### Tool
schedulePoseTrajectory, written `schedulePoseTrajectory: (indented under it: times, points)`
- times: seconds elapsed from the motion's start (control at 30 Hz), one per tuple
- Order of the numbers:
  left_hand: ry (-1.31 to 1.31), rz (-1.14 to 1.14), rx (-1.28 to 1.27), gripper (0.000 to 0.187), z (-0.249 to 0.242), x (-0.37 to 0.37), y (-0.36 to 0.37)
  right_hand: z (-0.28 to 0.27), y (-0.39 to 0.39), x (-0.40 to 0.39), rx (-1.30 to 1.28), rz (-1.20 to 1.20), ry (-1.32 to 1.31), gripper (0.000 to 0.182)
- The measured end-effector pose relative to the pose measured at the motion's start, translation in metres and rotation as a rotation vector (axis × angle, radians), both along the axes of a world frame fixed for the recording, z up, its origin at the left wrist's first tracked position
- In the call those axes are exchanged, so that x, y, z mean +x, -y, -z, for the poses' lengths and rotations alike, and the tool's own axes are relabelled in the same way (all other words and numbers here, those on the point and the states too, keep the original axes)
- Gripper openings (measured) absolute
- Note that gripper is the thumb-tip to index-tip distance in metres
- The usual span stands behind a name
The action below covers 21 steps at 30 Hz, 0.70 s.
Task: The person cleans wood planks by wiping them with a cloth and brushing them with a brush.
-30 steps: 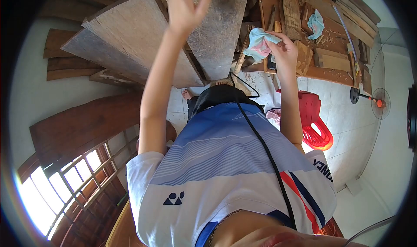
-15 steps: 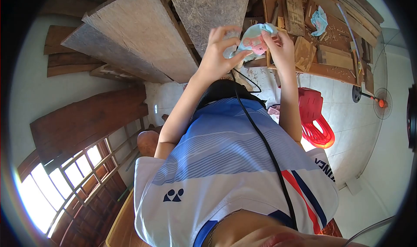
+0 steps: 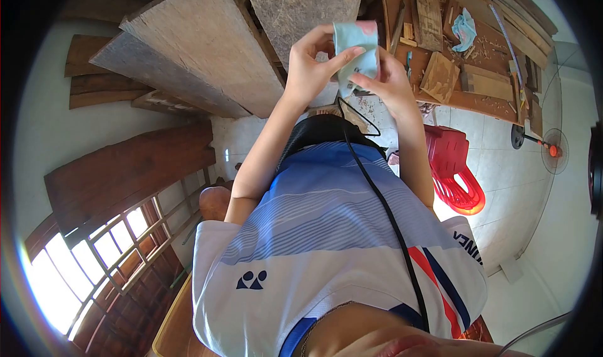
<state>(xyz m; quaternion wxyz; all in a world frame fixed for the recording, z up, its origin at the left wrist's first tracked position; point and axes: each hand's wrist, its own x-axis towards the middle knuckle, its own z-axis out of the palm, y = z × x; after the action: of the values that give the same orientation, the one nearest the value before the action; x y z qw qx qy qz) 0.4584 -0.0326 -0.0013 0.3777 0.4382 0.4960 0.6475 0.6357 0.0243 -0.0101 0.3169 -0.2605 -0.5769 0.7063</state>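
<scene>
A small light blue cloth with a pink print is held up between both hands, in front of me. It looks folded, with one edge straight across the top. My left hand is closed on its left side, the thumb pressed over the front. On the lower right, my right hand grips it, thumb in front and fingers behind. Part of the cloth is hidden by the fingers.
A workbench at the upper right bears wood blocks, shavings and another crumpled light blue cloth. Wooden boards lean at the left. A red plastic chair and a fan stand on the right. A black cable crosses my shirt.
The cloth went from a loose rounded shape with its pink print showing to a narrower, folded strip. My right hand moved left and down, closer to my left hand, which now grips it.
</scene>
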Motion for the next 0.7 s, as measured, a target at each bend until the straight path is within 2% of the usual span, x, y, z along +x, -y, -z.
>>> schedulePoseTrajectory:
  times: [0.03, 0.07, 0.17, 0.27, 0.37, 0.4, 0.47, 0.57, 0.67, 0.7]
  points:
    - [0.055, -0.017, 0.025, 0.036, -0.002, 0.000, -0.001, 0.006, 0.002, -0.002, -0.016, 0.035, 0.028, 0.052]
    - [0.011, -0.009, -0.004, 0.048, -0.002, -0.005, 0.000, 0.013, 0.000, -0.002, -0.032, 0.060, 0.054, 0.045]
    - [-0.157, -0.072, 0.096, 0.036, 0.004, -0.012, 0.003, 0.016, -0.003, -0.002, -0.388, 0.090, 0.044, 0.043]
    - [-0.645, -0.203, 0.371, 0.032, 0.004, -0.020, 0.003, 0.001, 0.001, -0.015, -0.558, 0.055, -0.129, 0.042]
    - [-0.959, -0.219, 0.505, 0.032, 0.005, -0.027, 0.009, 0.010, -0.004, -0.015, -0.757, 0.011, -0.283, 0.040]
    - [-1.053, -0.216, 0.473, 0.034, 0.012, -0.029, 0.014, 0.010, -0.005, -0.015, -0.823, -0.005, -0.341, 0.039]
    - [-1.140, -0.209, 0.476, 0.032, 0.009, -0.028, 0.019, -0.013, -0.004, -0.021, -0.953, -0.043, -0.484, 0.037]
    - [-1.249, -0.171, 0.472, 0.031, 0.010, -0.031, 0.020, -0.005, -0.014, -0.020, -0.887, -0.109, -0.426, 0.035]
    - [-1.294, -0.071, 0.496, 0.034, 0.015, -0.043, 0.017, 0.018, -0.020, -0.025, -0.605, 0.089, -0.248, 0.032]
    - [-1.302, -0.029, 0.508, 0.035, 0.018, -0.051, 0.015, 0.022, -0.024, -0.026, -0.528, 0.180, -0.286, 0.030]
